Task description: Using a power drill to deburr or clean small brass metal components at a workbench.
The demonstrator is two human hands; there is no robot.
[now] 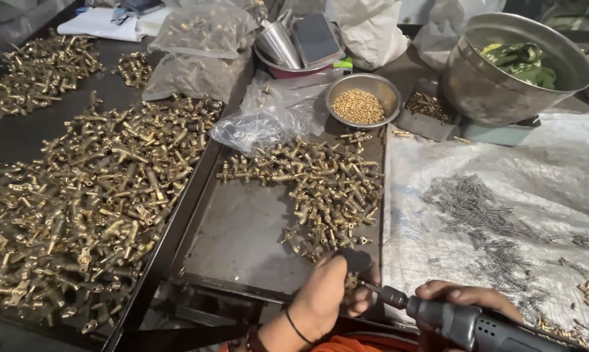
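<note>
Head view: left hand (323,296) fingers pinch a brass fitting (352,281) at the tray (242,241) front edge; right hand (467,298) fingers clenched on power screwdriver (464,322). Best keep bit square to fitting, grip firm.

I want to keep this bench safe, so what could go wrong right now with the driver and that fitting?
1. The left hand pinches a small brass fitting right at the driver tip; a slip could jab the fingers.
2. The right hand works at the tray edge, so a dropped fitting may fall off the bench.
3. The springs lie loose on the plastic sheet beside the driver and could scatter if brushed.
</note>
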